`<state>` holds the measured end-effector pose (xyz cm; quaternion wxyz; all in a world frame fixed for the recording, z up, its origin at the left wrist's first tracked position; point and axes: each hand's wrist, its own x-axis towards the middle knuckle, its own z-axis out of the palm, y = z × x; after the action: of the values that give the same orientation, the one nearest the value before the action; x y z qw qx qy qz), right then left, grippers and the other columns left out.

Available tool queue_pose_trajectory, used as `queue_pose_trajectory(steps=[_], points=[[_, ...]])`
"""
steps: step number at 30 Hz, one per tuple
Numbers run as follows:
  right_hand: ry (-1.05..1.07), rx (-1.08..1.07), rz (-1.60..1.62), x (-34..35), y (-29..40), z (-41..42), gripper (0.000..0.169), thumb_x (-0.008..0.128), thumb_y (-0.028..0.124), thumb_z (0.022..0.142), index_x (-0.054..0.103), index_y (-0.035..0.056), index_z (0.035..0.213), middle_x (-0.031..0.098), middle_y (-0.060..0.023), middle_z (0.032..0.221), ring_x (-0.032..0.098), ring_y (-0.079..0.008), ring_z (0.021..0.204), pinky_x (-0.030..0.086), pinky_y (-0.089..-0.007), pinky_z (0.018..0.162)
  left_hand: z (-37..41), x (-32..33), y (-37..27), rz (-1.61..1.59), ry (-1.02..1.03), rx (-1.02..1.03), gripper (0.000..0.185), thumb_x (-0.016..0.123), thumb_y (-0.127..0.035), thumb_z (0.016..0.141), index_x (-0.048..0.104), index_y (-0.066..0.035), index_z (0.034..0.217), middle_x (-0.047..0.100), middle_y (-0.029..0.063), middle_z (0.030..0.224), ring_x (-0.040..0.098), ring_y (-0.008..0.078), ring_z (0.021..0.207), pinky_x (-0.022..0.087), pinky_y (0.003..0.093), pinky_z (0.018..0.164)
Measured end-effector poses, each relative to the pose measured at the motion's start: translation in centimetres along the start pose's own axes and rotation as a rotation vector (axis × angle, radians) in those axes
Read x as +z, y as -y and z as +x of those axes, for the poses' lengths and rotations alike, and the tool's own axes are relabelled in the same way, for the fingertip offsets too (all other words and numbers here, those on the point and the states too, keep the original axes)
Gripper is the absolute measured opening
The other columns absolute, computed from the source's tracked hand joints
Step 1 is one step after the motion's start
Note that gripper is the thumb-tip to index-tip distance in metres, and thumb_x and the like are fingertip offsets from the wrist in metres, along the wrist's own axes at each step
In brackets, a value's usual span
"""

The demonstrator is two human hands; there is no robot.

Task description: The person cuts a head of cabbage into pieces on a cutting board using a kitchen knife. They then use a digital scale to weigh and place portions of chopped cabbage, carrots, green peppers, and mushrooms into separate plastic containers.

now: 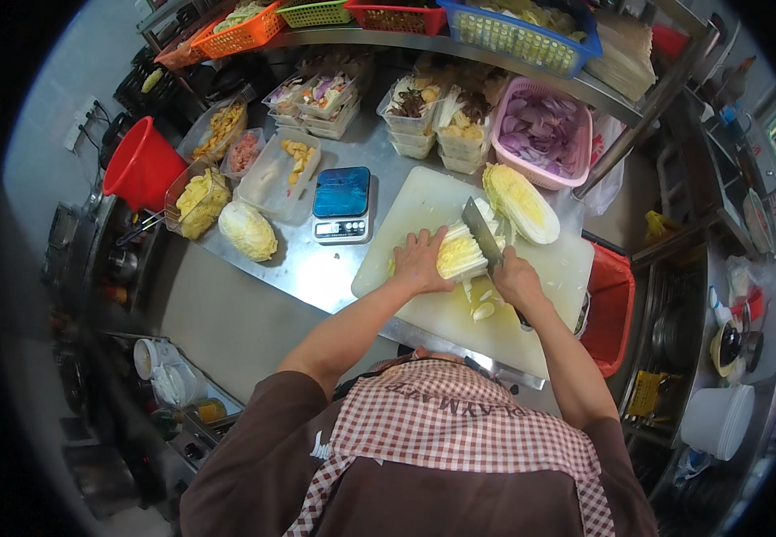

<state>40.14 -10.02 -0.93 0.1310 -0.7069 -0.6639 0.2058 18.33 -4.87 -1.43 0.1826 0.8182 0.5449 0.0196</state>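
A cut napa cabbage (460, 251) lies on a white cutting board (421, 201), with my left hand (421, 260) pressed over its left part. My right hand (517, 278) grips a cleaver (481, 231), whose blade stands in the cabbage near its right end. White cut pieces lie just beyond the blade. A cabbage half (521, 203), its yellow inner side up, rests at the board's far right edge. Small leaf scraps (483, 311) are scattered on the board near my hands. A whole napa cabbage (248, 231) sits on the steel table to the left.
A digital scale (341, 205) stands left of the board. Behind are stacked plastic boxes (417, 117) and a pink basket (579, 151) of sliced red onions. A red-lined bin (613, 305) is at the right, a red bucket (143, 164) at the left. A steel shelf (401, 41) crosses above.
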Motion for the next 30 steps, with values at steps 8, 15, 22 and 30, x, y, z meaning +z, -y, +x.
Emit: queue_pose_trajectory(steps=[8,15,22,30], points=[[0.097,-0.051,-0.033,-4.7,8.1,-5.3,0.019,0.044,0.014,0.091,0.042,0.0029,0.106,0.064,-0.0286,0.076,0.063,-0.0483,0.073,0.048,-0.0564,0.068,0.4,1.1,1.1,-0.100,-0.096,-0.015,0.110,0.083,-0.043,0.052,0.032,0.001,0.138,0.045,0.0158,0.125,0.045,0.0347,0.117,0.041,0.0503,0.093],[0.208,-0.056,-0.022,-4.0,6.8,-3.6,0.023,0.046,0.013,0.089,0.044,0.0004,0.108,0.064,-0.0300,0.078,0.063,-0.0478,0.078,0.048,-0.0561,0.072,0.8,2.1,1.4,-0.167,-0.154,0.033,0.096,0.085,-0.037,0.050,0.040,0.004,0.125,0.046,0.0195,0.115,0.046,0.0373,0.108,0.042,0.0469,0.092],[0.247,-0.042,0.077,0.6,5.3,-1.5,0.028,0.048,0.012,0.087,0.043,-0.0021,0.112,0.064,-0.0306,0.080,0.063,-0.0474,0.080,0.049,-0.0541,0.073,0.8,3.2,1.3,-0.151,-0.173,0.046,0.090,0.086,-0.030,0.048,0.041,0.003,0.119,0.045,0.0173,0.111,0.045,0.0356,0.106,0.042,0.0438,0.091],[0.114,-0.094,0.078,3.6,4.1,-1.0,0.025,0.050,0.015,0.089,0.046,0.0013,0.110,0.064,-0.0283,0.078,0.062,-0.0481,0.072,0.049,-0.0551,0.069,0.2,1.7,2.0,-0.177,-0.106,-0.055,0.106,0.086,-0.023,0.049,0.032,0.001,0.137,0.046,0.0211,0.119,0.045,0.0392,0.114,0.042,0.0453,0.097]])
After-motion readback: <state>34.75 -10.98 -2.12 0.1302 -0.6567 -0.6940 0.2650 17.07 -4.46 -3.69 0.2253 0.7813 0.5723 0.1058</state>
